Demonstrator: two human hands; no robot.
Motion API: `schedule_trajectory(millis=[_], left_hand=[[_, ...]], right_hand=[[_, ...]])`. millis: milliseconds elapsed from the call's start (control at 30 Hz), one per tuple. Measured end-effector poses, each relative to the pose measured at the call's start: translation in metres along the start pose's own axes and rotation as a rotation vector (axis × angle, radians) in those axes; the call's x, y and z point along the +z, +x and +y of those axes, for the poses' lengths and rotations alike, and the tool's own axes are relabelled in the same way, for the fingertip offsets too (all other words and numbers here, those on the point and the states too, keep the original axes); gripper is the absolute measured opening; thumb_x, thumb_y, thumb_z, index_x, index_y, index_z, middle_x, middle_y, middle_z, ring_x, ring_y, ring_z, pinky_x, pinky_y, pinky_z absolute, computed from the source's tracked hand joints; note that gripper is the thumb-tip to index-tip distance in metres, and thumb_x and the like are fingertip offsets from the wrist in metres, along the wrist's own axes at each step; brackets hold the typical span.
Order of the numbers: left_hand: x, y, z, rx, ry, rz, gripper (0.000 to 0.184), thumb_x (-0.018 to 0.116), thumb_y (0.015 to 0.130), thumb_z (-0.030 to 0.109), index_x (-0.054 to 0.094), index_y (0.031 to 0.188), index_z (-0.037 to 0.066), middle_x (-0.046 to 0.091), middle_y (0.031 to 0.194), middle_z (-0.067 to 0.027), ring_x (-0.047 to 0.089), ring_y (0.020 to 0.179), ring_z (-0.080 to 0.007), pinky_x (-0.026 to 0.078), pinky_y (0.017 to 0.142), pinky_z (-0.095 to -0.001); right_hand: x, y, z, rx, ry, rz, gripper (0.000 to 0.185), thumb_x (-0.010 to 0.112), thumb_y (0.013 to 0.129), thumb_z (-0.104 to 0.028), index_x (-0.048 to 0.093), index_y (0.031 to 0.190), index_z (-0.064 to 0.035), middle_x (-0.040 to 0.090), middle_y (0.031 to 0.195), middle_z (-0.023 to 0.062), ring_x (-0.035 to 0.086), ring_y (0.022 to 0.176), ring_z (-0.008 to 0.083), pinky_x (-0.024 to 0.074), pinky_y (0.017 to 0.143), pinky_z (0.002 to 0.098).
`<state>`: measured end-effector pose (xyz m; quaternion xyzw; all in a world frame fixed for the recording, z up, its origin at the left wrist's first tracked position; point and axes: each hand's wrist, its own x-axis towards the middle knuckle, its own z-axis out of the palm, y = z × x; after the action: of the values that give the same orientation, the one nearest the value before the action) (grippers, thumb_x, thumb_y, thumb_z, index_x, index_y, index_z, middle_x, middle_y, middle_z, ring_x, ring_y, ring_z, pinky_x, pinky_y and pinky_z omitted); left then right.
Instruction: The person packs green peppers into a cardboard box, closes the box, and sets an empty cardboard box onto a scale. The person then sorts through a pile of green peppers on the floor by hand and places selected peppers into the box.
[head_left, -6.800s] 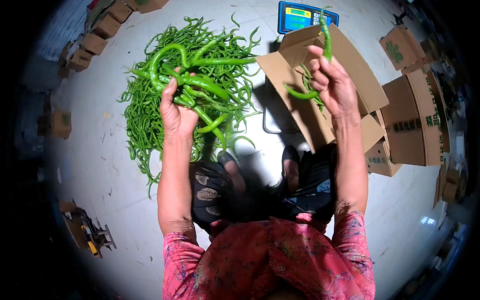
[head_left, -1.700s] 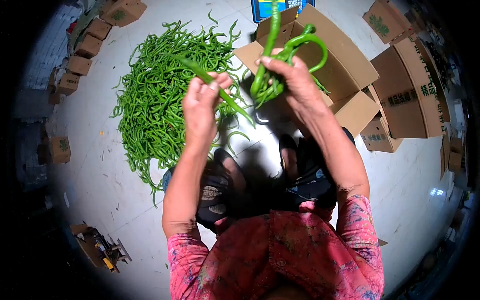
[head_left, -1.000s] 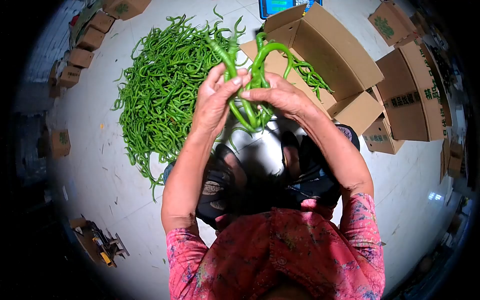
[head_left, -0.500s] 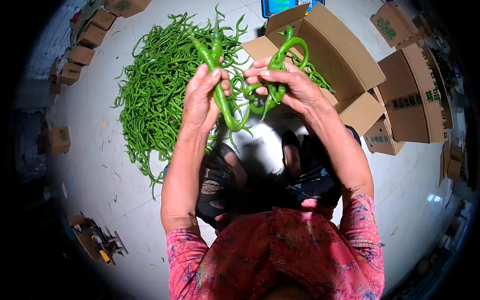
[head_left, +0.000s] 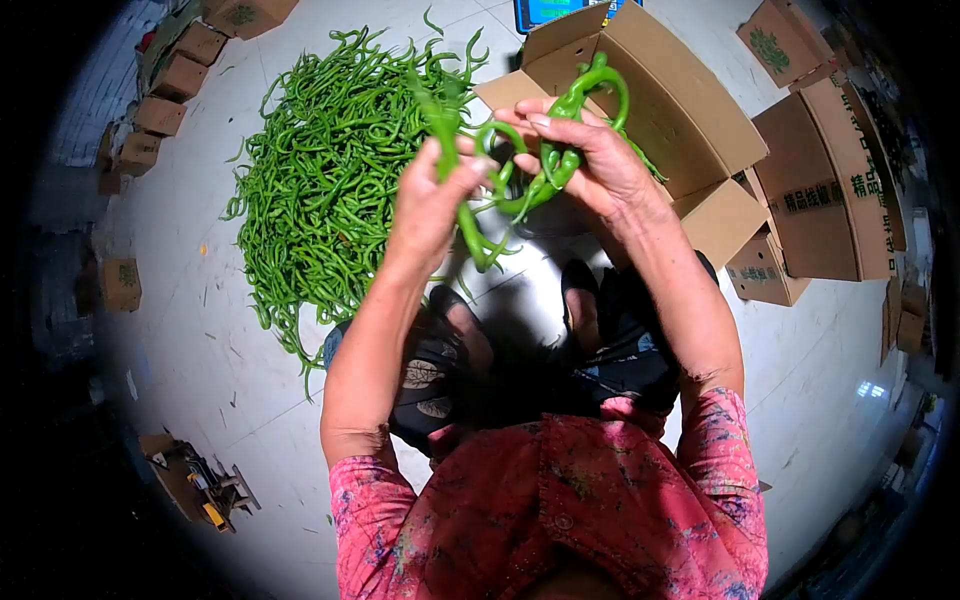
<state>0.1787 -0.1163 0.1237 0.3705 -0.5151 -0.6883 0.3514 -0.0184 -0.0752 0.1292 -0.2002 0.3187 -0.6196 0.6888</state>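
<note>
My left hand (head_left: 432,205) is closed round long green chili peppers (head_left: 470,235), whose upper ends are smeared by motion. Curled green chili peppers (head_left: 565,110) are gripped between the thumb and fingers of my right hand (head_left: 600,165). The two hands are close together above my feet. Left of and beyond my left hand spreads a large heap of green chili peppers (head_left: 320,180) on the floor. Beyond my right hand stands an open cardboard box (head_left: 680,100), with a few peppers showing at its near side, partly hidden by the hand.
A blue device with a lit display (head_left: 550,12) stands behind the open box. More cardboard boxes (head_left: 815,190) with printed characters are at the right, and several small boxes (head_left: 160,113) line the left. A dark and yellow tool-like object (head_left: 212,490) lies at lower left.
My left hand has moved right, toward my right hand, with its peppers now blurred. The right hand has shifted slightly and its curled peppers have tilted to the right.
</note>
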Motion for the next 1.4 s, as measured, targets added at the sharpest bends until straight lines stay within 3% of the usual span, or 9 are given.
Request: schedule_trajectory(millis=[300,767,833,867,900,1067,1167,1233,1400], left_hand=[[-0.035,0.017,0.002,-0.012,-0.431,0.041,0.023,0.059,0.091,0.007,0.049,0.110,0.001,0.061,0.093,-0.0111,0.061,0.084,-0.0202,0.055,0.073,-0.0325],[0.047,0.119,0.028,0.094,-0.261,0.012,0.024,0.062,0.091,0.012,0.050,0.108,0.000,0.061,0.093,-0.0114,0.064,0.082,-0.0199,0.057,0.072,-0.0301],[0.074,0.124,0.037,0.047,-0.171,-0.178,0.041,0.067,0.090,0.020,0.049,0.119,-0.003,0.061,0.106,-0.0127,0.061,0.099,-0.0213,0.053,0.086,-0.0359],[0.078,0.126,0.033,0.052,-0.085,-0.157,0.047,0.066,0.090,0.028,0.049,0.123,-0.001,0.058,0.116,-0.0120,0.055,0.109,-0.0207,0.044,0.095,-0.0381],[0.085,0.125,0.032,0.056,0.000,-0.135,0.053,0.065,0.091,0.036,0.049,0.127,0.001,0.054,0.126,-0.0113,0.049,0.119,-0.0200,0.034,0.105,-0.0403],[0.084,0.070,0.048,0.173,0.091,-0.152,0.049,0.062,0.092,0.037,0.054,0.123,0.000,0.061,0.114,-0.0087,0.056,0.104,-0.0124,0.042,0.086,-0.0249],[0.085,0.043,0.045,0.221,0.326,-0.228,0.037,0.069,0.088,0.026,0.062,0.116,0.002,0.064,0.103,-0.0043,0.058,0.093,-0.0107,0.045,0.084,-0.0261],[0.085,0.041,0.035,0.235,0.347,-0.175,0.026,0.069,0.087,0.019,0.065,0.106,0.002,0.065,0.093,-0.0014,0.058,0.086,-0.0096,0.046,0.079,-0.0246],[0.060,0.044,0.031,0.140,-0.217,-0.091,0.019,0.057,0.092,0.013,0.056,0.109,0.004,0.062,0.094,-0.0071,0.060,0.085,-0.0160,0.048,0.074,-0.0271]], right_hand=[[-0.006,-0.012,-0.017,0.024,-0.446,0.109,0.033,0.065,0.088,-0.011,0.053,0.116,0.0003,0.063,0.091,0.0086,0.057,0.070,0.0087,0.0508,0.060,0.0210],[0.016,-0.051,-0.036,-0.173,-0.874,-0.010,0.019,0.064,0.089,-0.016,0.054,0.102,-0.0060,0.057,0.082,0.0003,0.053,0.071,0.0085,0.0450,0.064,0.0242],[0.007,-0.045,-0.030,-0.242,-0.932,-0.017,0.019,0.064,0.089,-0.015,0.054,0.103,-0.0065,0.056,0.079,-0.0006,0.053,0.069,0.0080,0.0442,0.062,0.0246],[0.003,-0.048,-0.030,-0.204,-0.919,0.000,0.041,0.063,0.085,-0.023,0.054,0.119,-0.0029,0.062,0.095,0.0160,0.059,0.089,0.0285,0.0454,0.084,0.0416],[0.000,-0.047,-0.030,-0.229,-0.936,0.025,0.042,0.063,0.084,-0.023,0.054,0.119,-0.0028,0.062,0.096,0.0163,0.059,0.090,0.0291,0.0454,0.084,0.0418],[-0.017,-0.038,-0.034,-0.258,-0.990,0.170,0.044,0.064,0.083,-0.022,0.053,0.120,-0.0011,0.063,0.108,0.0197,0.060,0.103,0.0338,0.0449,0.092,0.0411],[-0.015,-0.034,-0.030,-0.390,-1.055,0.152,0.044,0.066,0.084,-0.023,0.052,0.120,-0.0015,0.061,0.109,0.0183,0.059,0.102,0.0287,0.0452,0.088,0.0373],[-0.016,-0.025,-0.016,-0.594,-1.164,0.158,0.037,0.066,0.087,-0.022,0.052,0.116,-0.0034,0.061,0.100,0.0103,0.058,0.086,0.0163,0.0484,0.071,0.0294],[-0.006,-0.032,-0.032,-0.041,-0.434,-0.073,0.034,0.062,0.092,-0.019,0.054,0.118,0.0015,0.062,0.102,0.0072,0.059,0.091,0.0114,0.0501,0.074,0.0241]])
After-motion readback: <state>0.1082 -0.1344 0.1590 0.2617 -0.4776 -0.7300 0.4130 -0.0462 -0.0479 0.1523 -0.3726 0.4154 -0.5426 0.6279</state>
